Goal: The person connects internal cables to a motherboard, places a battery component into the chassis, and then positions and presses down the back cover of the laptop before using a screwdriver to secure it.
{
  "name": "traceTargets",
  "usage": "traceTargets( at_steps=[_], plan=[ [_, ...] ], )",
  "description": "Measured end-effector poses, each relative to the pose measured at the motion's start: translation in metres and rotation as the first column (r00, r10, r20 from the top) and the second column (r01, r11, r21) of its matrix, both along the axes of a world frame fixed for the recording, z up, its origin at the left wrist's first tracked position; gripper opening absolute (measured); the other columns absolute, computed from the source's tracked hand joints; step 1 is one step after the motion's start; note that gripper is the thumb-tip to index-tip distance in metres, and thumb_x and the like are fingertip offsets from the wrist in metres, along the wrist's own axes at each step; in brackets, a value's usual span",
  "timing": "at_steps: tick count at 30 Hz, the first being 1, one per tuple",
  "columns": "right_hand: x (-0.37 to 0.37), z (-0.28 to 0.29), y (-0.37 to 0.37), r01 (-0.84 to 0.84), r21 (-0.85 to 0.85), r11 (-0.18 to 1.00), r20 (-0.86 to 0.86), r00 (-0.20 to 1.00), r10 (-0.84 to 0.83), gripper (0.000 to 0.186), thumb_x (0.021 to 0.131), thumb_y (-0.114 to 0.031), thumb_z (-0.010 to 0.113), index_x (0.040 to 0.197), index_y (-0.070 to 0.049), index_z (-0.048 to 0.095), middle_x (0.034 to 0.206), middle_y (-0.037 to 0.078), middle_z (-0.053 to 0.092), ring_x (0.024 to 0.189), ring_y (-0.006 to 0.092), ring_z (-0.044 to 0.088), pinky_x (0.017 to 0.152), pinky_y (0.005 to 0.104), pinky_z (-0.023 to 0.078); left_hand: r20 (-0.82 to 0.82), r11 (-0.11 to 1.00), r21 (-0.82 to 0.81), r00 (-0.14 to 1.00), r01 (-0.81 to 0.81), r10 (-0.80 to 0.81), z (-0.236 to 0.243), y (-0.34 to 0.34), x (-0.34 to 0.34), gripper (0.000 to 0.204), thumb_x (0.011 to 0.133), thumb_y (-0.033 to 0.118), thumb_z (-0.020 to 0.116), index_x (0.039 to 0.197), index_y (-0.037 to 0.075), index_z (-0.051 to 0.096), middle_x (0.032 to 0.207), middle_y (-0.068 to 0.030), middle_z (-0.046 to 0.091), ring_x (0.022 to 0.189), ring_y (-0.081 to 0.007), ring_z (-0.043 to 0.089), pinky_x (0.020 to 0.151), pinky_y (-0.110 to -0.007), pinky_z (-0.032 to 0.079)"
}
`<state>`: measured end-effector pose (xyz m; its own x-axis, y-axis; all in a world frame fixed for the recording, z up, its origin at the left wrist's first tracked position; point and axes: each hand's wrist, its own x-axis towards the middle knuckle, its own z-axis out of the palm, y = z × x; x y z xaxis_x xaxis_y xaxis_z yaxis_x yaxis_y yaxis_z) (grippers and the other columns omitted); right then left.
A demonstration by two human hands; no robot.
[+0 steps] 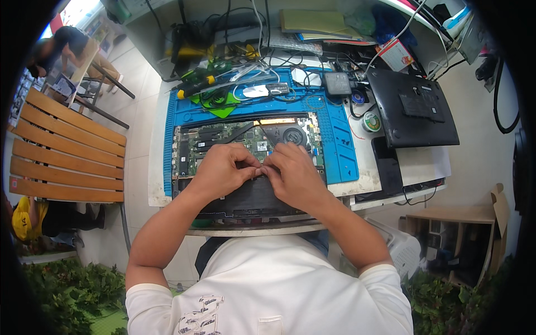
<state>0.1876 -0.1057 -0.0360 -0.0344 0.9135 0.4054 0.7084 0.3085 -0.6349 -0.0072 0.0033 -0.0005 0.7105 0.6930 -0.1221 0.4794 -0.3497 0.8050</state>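
An opened laptop (245,196) lies beneath left grip (223,166) and right grip (292,172).

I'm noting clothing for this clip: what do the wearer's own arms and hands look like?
The left hand and right hand are bare, with no glove, watch or bracelet showing from wrist to elbow. The left sleeve and right sleeve are short and white, part of a white T-shirt with a dark-outlined print.
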Motion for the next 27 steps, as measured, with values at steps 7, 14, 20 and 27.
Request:
traceTargets(
  at_steps=[7, 14, 20, 27],
  plan=[
    [0.003, 0.003, 0.006, -0.034, -0.063, 0.997, 0.041, 0.998, 0.037, 0.005, 0.091, -0.003, 0.076, 0.094, -0.002, 0.072, 0.097, 0.013, 0.064, 0.098, 0.0362, 0.061, 0.087, 0.0474, 0.045, -0.001, 0.986, 0.142, 0.996, 0.087, -0.088, 0.004, 0.006, -0.004, 0.015, 0.089, 0.01, 0.091, 0.099, 0.001, 0.085, 0.09, -0.0113, 0.079, 0.078, -0.0215, 0.075, 0.07, -0.035, 0.058],
    [0.003, 0.007, 0.01, -0.051, -0.106, 0.993, 0.059, 0.997, 0.057, 0.005, 0.089, -0.002, 0.075, 0.093, -0.001, 0.072, 0.097, 0.014, 0.065, 0.098, 0.0375, 0.062, 0.089, 0.0491, 0.047, 0.004, 0.986, 0.152, 0.998, 0.066, -0.067, -0.002, 0.001, -0.001, 0.015, 0.086, 0.013, 0.085, 0.097, 0.002, 0.083, 0.094, -0.0163, 0.08, 0.083, -0.0352, 0.078, 0.077, -0.042, 0.061],
    [0.006, 0.015, 0.013, -0.072, -0.181, 0.981, 0.01, 0.997, 0.075, 0.004, 0.088, -0.002, 0.075, 0.091, 0.001, 0.074, 0.095, 0.016, 0.068, 0.099, 0.0396, 0.065, 0.091, 0.0504, 0.051, 0.003, 0.925, 0.362, 0.992, 0.114, -0.124, 0.0, -0.008, -0.003, 0.012, 0.085, 0.008, 0.088, 0.096, 0.004, 0.083, 0.09, -0.0126, 0.077, 0.074, -0.0306, 0.075, 0.067, -0.038, 0.059],
    [0.009, 0.02, 0.015, -0.068, -0.249, 0.966, 0.035, 0.996, 0.079, 0.005, 0.088, -0.003, 0.075, 0.09, 0.002, 0.076, 0.097, 0.017, 0.069, 0.102, 0.0407, 0.067, 0.091, 0.0513, 0.053, -0.035, 0.851, 0.504, 0.988, 0.15, -0.153, -0.006, -0.013, -0.004, 0.012, 0.087, 0.009, 0.088, 0.099, 0.009, 0.084, 0.092, -0.0099, 0.077, 0.077, -0.0281, 0.077, 0.069, -0.037, 0.06]
  ],
)
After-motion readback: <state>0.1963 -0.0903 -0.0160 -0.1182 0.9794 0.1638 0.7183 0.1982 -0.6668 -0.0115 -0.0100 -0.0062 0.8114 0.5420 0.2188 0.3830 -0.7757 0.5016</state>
